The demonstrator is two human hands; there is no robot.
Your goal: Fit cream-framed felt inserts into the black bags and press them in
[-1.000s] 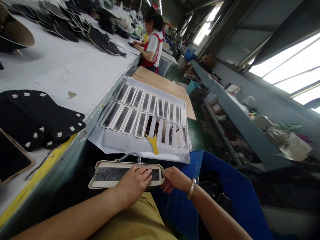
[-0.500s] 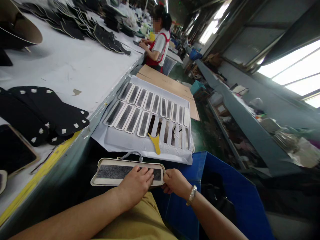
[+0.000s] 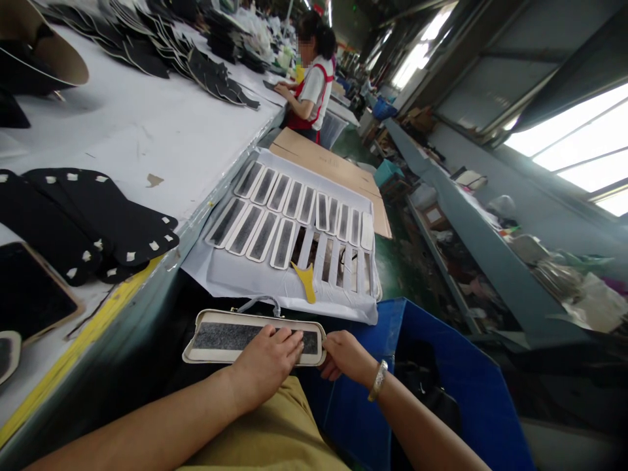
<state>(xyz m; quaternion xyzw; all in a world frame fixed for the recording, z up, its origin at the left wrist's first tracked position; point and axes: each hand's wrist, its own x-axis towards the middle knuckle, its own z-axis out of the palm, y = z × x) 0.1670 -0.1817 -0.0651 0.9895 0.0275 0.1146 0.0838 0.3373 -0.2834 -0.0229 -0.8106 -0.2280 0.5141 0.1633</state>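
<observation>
In front of my lap lies a long, cream-edged bag piece (image 3: 223,337) with a dark grey strip along its middle. Small metal fittings and a looped, greyish wrapped strap (image 3: 258,301) stick up from its far edge. My left hand (image 3: 272,360) rests on the grey strip, fingers flat and close together. At the piece's right end my right hand (image 3: 346,356) is closed, pinching the rim with curled fingers; the fingertips are partly hidden. Beyond the piece, a yellow forked tool (image 3: 305,281) lies on a white-covered board (image 3: 245,278) with rows of similar grey-and-cream strips (image 3: 282,243).
A white worktable (image 3: 196,137) on the left holds black panels (image 3: 98,209), a dark tablet-like object (image 3: 34,288) and stacked dark pieces. A blue bin (image 3: 471,386) stands at my right. Cardboard (image 3: 324,160) lies behind the board. A co-worker (image 3: 314,91) works farther along.
The view has shifted very slightly, and the bag piece sits a touch farther right. Both hands keep the same hold.
</observation>
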